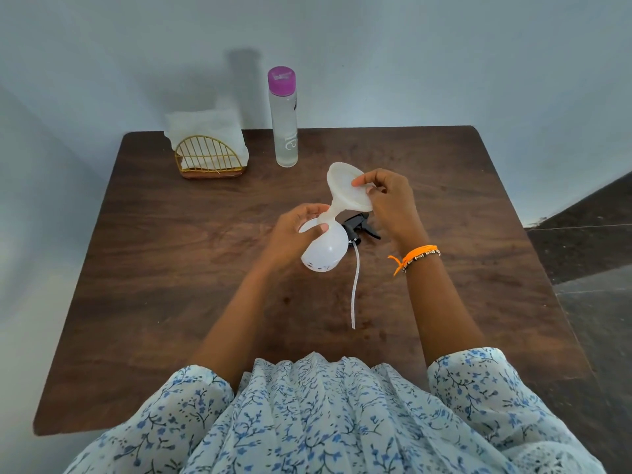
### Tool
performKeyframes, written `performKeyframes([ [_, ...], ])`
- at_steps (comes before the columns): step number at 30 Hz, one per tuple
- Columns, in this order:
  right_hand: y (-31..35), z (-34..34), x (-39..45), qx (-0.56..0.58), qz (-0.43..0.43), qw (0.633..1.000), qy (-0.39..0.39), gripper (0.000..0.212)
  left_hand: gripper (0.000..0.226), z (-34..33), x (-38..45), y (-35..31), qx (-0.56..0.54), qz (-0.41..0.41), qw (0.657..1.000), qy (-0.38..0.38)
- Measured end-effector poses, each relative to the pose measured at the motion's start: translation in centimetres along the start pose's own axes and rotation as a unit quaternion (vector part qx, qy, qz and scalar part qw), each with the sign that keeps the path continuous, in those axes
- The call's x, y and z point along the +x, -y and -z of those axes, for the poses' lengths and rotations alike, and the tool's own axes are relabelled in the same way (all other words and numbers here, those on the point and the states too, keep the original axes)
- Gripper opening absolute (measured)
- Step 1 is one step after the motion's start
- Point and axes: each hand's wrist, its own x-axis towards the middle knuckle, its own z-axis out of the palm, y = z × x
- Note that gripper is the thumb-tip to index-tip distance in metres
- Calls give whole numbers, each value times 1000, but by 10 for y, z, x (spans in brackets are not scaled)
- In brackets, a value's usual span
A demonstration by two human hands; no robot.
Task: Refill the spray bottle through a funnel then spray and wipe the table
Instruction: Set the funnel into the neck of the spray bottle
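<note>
My left hand point(294, 234) grips the neck of a white translucent spray bottle point(325, 249), held tilted above the brown table point(171, 268). My right hand point(390, 203) pinches the rim of a whitish funnel point(345, 189), whose spout sits at the bottle's mouth. The black trigger head point(359, 229) with its long white dip tube point(355, 285) lies on the table just behind the bottle. A tall clear water bottle with a purple cap point(285, 121) stands at the table's far edge.
A gold wire holder with white napkins point(208, 152) stands at the far left of the table. A pale wall runs behind the table. Dark floor shows to the right.
</note>
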Motion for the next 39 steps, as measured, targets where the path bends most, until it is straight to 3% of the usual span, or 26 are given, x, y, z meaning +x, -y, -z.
performKeyframes([
  [16,7,-9,-4,-101,39,994,12,37,31,-6,3,-3,49,-13,997,-56],
  [20,10,-22,-14,-179,100,979,-11,31,31,-9,-1,-5,42,-15,996,-83],
  [27,14,-28,-22,-253,126,958,-50,24,31,-10,-4,-6,48,-4,995,-89],
  [39,12,-28,-27,-232,126,963,-59,26,34,-14,-2,-6,66,7,993,-98],
])
